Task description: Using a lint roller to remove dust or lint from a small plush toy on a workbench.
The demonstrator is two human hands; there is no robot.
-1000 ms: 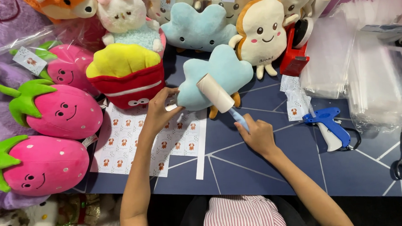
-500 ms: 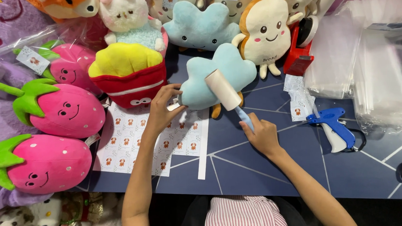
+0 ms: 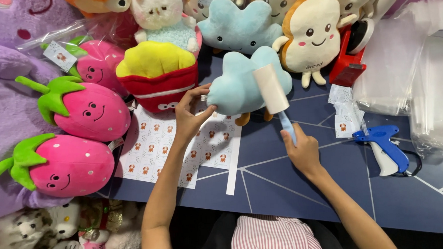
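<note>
A pale blue cloud plush (image 3: 237,86) is held at its left edge by the left hand (image 3: 190,118), fingers pinched on the fuzzy fabric, just above the dark blue table (image 3: 285,187). A white lint roller (image 3: 271,89) is laid against the plush's right lobe, its slim blue handle clamped in the right hand (image 3: 301,148). The roller's long axis runs from the right hand up and slightly left, so the plush lies ahead of both hands, the left one touching it directly, the right one reaching it only through the roller. The hands are kept well apart. Sheets of small printed stickers (image 3: 157,143) lie flat under the left wrist. A smooth plastic blue tagging gun (image 3: 384,149) rests to the right, near stacked clear bags (image 3: 416,84).
</note>
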